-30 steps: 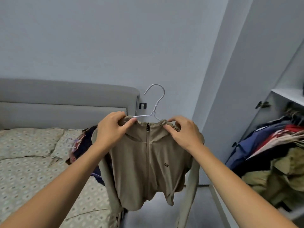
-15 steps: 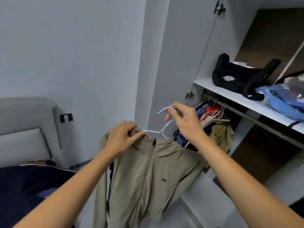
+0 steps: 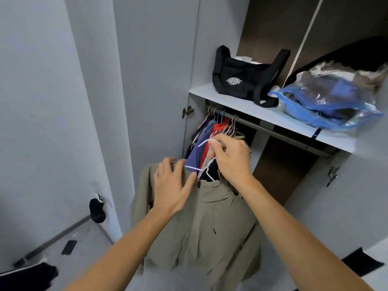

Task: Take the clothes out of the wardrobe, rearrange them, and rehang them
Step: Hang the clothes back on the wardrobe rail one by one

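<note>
Fingers of my left hand (image 3: 171, 185) lay loose on the jacket (image 3: 210, 223) collar; my right hand (image 3: 231, 158) pinched the hanger (image 3: 206, 156) before the rail (image 3: 279, 133). Jacket could slide off, I judged, if the hanger tilted.

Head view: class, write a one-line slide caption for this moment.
Right hand holds the white hanger of a khaki jacket near the wardrobe rail; left hand steadies its collar.
</note>
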Demonstrator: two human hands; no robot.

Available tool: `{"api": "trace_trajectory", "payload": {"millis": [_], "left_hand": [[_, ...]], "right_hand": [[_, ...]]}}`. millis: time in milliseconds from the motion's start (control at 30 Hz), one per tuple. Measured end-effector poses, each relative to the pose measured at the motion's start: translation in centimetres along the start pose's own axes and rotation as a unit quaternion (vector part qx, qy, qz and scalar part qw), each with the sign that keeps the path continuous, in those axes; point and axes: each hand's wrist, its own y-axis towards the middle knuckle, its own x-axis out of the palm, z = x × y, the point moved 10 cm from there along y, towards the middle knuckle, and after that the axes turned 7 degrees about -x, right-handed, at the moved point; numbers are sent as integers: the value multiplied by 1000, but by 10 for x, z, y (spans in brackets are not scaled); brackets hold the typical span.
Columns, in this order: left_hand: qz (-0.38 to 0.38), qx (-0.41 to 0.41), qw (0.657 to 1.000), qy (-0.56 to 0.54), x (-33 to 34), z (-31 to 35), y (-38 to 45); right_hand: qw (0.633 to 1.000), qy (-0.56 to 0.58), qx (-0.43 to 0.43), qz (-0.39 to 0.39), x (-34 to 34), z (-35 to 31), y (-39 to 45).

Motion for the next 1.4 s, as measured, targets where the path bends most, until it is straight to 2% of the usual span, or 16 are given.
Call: {"api": "trace_trajectory", "payload": {"millis": [167, 367, 533, 633, 833, 967, 1100, 1300, 1400], "left_hand": [[-99, -23, 992, -79, 85, 48, 11], [-164, -44, 979, -116, 165, 83, 39], [-211, 48, 954, -205, 199, 114, 52], [-242, 119, 943, -196, 210, 126, 60], [-283, 198, 918, -195, 220, 129, 90], [-335, 250, 882, -217, 232, 128, 105], [-371, 305, 836, -265, 231, 133, 111], [-421, 312, 798, -298, 249, 163, 113], [-423, 305, 796, -307, 262, 175, 121]], "right_hand": [[998, -34, 39, 23, -5, 49, 12], [991, -89, 90, 38, -20, 89, 14], [984, -97, 139, 46, -33, 127, 12], [983, -78, 155, 54, -37, 134, 11], [975, -55, 185, 109, -38, 137, 14], [966, -49, 213, 138, -29, 138, 14], [963, -76, 230, 119, -19, 140, 16], [961, -156, 199, 115, -29, 147, 23], [959, -160, 207, 113, -38, 169, 28]]}}
